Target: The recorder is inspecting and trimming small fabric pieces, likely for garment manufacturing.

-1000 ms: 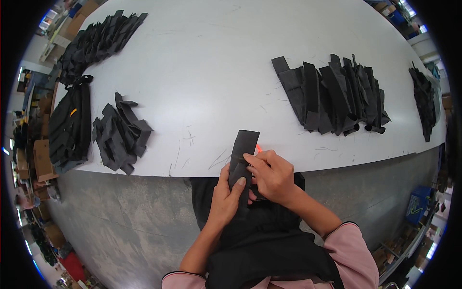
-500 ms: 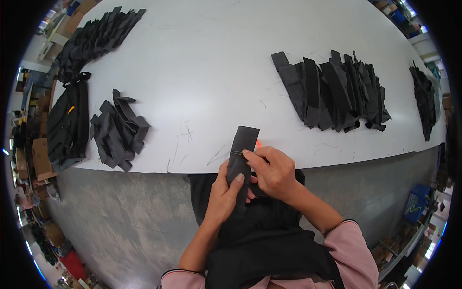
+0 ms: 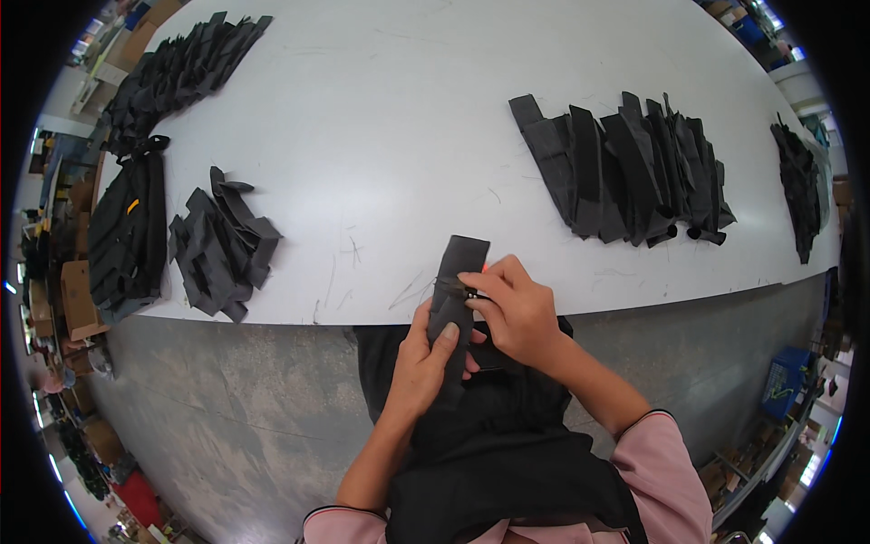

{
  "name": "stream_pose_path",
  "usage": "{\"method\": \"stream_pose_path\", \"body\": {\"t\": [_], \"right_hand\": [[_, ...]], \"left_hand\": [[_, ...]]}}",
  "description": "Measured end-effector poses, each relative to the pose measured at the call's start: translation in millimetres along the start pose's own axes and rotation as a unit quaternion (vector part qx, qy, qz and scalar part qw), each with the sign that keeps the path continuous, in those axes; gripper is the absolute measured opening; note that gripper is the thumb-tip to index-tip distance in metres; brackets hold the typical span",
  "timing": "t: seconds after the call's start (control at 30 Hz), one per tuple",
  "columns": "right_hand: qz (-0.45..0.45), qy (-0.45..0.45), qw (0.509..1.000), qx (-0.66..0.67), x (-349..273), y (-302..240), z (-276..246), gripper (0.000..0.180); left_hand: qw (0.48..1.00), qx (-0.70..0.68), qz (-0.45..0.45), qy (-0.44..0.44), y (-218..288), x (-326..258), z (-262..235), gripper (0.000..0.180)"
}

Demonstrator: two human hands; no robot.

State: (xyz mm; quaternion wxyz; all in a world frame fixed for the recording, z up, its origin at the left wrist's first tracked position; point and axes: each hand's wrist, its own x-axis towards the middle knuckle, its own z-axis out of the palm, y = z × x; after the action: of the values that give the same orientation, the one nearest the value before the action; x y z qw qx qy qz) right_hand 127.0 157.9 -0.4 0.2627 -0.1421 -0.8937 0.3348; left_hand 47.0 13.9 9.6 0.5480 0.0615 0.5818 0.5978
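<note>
My left hand (image 3: 419,367) is closed round a dark grey fabric strip (image 3: 465,251), its thumb lying along the front and fingertips curling out behind. The strip stands upright above my lap, its top end over the table's near edge. On the strip's right side, my right hand (image 3: 521,313) pinches a small slim tool (image 3: 471,294), dark with pale specks. A bit of orange-red shows behind the right fingers; whether it belongs to the tool is hidden. The right fingertips touch the strip about midway up, where a crosswise seam or fold runs.
On the white table (image 3: 381,136) lie a fanned pile of dark strips (image 3: 625,172) at right, a smaller heap (image 3: 222,249) at left and a long pile (image 3: 181,77) at far left. A black bag (image 3: 131,231) sits at the left edge, a dark bundle (image 3: 797,190) at the right.
My right fingers have parted from a tight pinch at the strip's edge and shifted slightly, so the small dark tool shows between them. The left hand and strip stay nearly in place.
</note>
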Motion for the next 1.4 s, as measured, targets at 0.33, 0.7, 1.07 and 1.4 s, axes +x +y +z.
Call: {"method": "stream_pose_path", "body": {"t": [0.33, 0.7, 1.07, 1.4], "right_hand": [[0.187, -0.063, 0.959, 0.202, -25, -12, -20, 0.026], [0.116, -0.031, 0.970, 0.209, -17, -19, -2, 0.027], [0.206, -0.004, 0.924, 0.322, -27, -20, 11, 0.026], [0.233, 0.000, 0.906, 0.353, -19, -16, 7, 0.026]], "left_hand": [[0.989, -0.141, -0.017, 0.041, 11, 11, -23, 0.040], [0.945, -0.324, 0.020, -0.038, 11, 10, -22, 0.035], [0.917, -0.389, -0.005, -0.089, 5, 10, -19, 0.036], [0.945, -0.323, 0.041, -0.028, 16, 10, -16, 0.033]]}}
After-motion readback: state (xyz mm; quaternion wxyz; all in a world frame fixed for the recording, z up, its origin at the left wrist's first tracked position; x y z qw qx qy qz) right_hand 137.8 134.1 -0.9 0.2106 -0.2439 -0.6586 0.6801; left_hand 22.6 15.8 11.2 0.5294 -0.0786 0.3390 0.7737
